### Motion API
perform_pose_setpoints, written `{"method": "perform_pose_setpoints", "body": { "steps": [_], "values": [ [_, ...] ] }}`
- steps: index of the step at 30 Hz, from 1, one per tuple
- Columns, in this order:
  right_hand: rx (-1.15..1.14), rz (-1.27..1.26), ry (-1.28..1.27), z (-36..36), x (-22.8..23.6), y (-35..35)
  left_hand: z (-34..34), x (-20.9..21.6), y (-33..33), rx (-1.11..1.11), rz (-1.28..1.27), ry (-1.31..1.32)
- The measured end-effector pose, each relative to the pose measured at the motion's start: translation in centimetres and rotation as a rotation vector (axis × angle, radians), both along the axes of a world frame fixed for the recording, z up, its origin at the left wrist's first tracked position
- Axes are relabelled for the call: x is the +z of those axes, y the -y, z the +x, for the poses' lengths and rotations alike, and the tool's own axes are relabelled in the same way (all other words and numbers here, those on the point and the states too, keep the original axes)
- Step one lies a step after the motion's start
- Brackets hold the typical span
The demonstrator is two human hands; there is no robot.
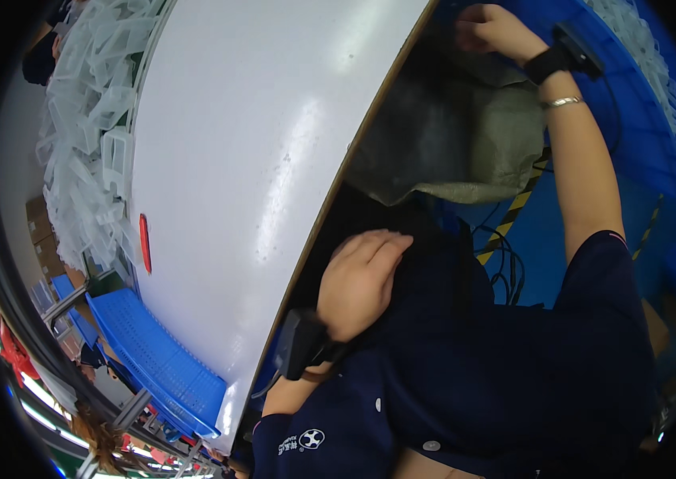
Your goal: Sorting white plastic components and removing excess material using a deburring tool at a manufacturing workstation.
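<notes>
Head view: the right hand [504, 33] is hanging at one o'clock, near a grey-green woven sack [505, 136] at two.
The sack is sitting beside a smooth white tabletop [218, 120], perhaps for easy reach; right fingers are blurring, so I cannot tell their grip; the central left hand [358, 283] is pressing its fingers together, showing nothing held.

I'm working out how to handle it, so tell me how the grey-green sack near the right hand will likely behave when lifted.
The sack will probably be floppy, since its edge sags in wavy folds. It may crumple if pushed, as its surface already looks creased. Weight is hard to judge: no contents are clearly visible.
</notes>
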State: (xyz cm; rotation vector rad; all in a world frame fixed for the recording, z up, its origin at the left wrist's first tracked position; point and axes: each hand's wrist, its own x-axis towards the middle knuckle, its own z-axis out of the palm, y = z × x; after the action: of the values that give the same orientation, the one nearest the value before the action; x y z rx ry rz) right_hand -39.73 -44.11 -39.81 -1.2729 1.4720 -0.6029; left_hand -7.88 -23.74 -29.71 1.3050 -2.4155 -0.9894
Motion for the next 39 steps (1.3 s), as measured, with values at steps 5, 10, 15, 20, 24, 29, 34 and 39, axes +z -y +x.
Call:
{"method": "perform_pose_setpoints", "body": {
  "steps": [5, 10, 15, 20, 24, 29, 34, 39],
  "values": [
    [-0.190, -0.602, -0.048, 2.2, 13.5, -5.3, 8.0, 6.9, -5.4, 0.244, 0.141, -0.206],
    [-0.228, -1.199, -0.100, 12.0, 23.1, -10.4, 14.6, 9.4, -9.5, 0.523, -0.365, -0.291],
    [0.572, -1.275, 0.051, 34.0, 27.2, -11.7, 19.9, 12.1, -15.7, 0.949, -1.017, 0.161],
    [1.047, -1.345, -0.434, 47.9, 18.2, -9.8, 22.2, 14.4, -20.7, 1.193, -0.968, 0.407],
    [1.132, -1.361, -0.776, 51.9, 16.8, -10.6, 23.7, 14.5, -22.8, 1.255, -0.701, 0.567],
    [1.140, -1.328, -0.735, 51.9, 16.2, -9.8, 26.7, 12.0, -20.6, 1.108, -0.816, 0.515],
    [0.871, -0.891, -0.210, 49.7, 21.3, -8.4, 28.2, 13.2, -19.2, 1.099, -0.589, 0.597],
    [0.717, -0.591, 0.044, 42.9, 23.9, -3.7, 25.4, 14.3, -19.0, 0.929, -1.034, 0.389]
  ]
}}
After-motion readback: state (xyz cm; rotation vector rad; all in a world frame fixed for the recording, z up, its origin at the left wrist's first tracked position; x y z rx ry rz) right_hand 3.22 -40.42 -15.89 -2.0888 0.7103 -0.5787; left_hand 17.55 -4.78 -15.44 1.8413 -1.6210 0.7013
